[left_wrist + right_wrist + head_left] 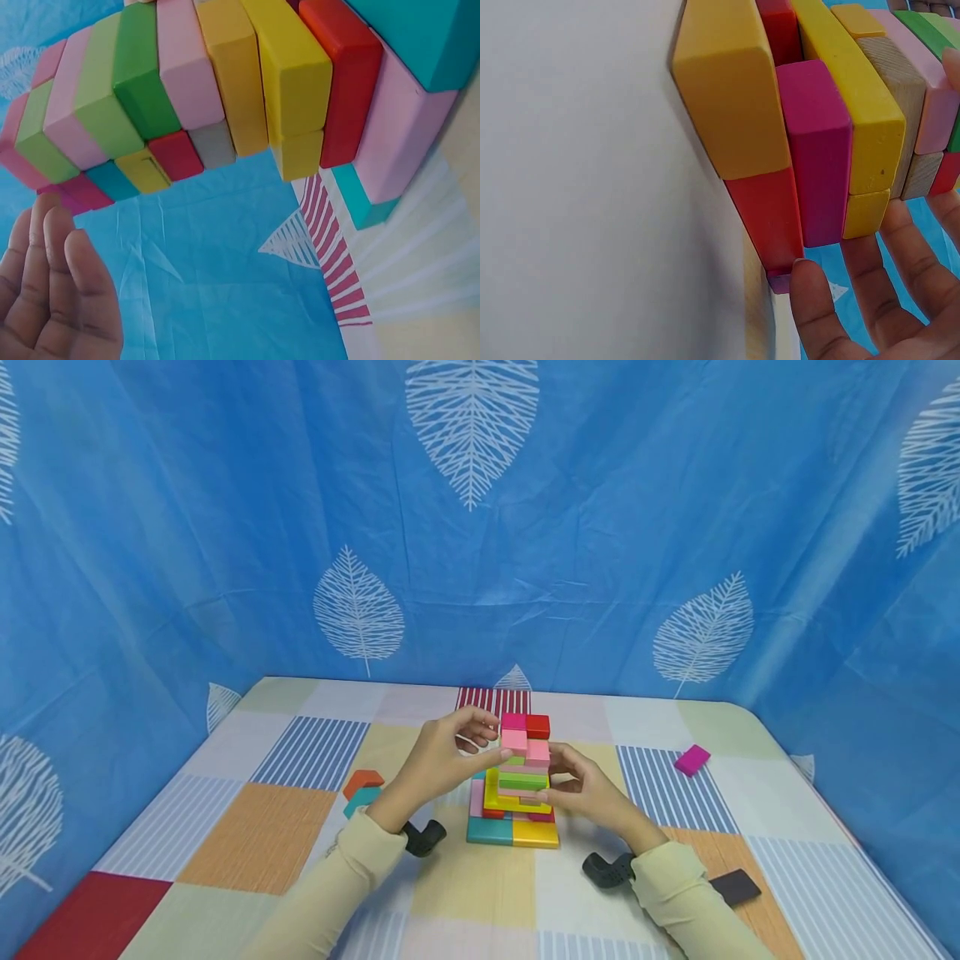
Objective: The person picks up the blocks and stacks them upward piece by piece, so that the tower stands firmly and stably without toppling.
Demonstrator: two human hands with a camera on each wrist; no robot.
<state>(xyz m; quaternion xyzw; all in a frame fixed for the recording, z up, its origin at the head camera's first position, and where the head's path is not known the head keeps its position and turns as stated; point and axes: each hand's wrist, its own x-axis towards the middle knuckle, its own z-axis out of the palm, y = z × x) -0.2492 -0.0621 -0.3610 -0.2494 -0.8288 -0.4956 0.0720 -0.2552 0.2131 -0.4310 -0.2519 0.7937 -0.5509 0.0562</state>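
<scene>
Nearest the viewer, two cream-sleeved forearms are seen reaching inward over the table point(247, 835), which is covered by a patchwork cloth of striped and plain squares. A flat dark rectangular piece point(735, 887) lies beside the right sleeve.

Between the hands, near the middle of the table, a tower of painted wooden blocks point(517, 785) stands upright, its long axis vertical. The base is formed by a teal block point(489, 832) and a yellow block point(536, 833) laid side by side; above them flat slabs in yellow, green and pink are stacked, with the layers crossed. The top is crowned by pink, magenta and red cubes.

The left hand point(442, 758) is raised at the tower's upper left, thumb extended toward the pink top blocks, fingers loosely curled and apparently holding nothing; in the left wrist view the fingers point(60, 300) are relaxed and apart from the blocks. The right hand point(588, 789) is held against the tower's right side at mid height, fingers point(817, 315) fairly straight and touching the block ends.

To the left, an orange block point(363, 782) and a teal block lie together. Farther right, a loose magenta block point(692, 760) lies well apart. A blue leaf-printed curtain point(480, 527) hangs behind.
</scene>
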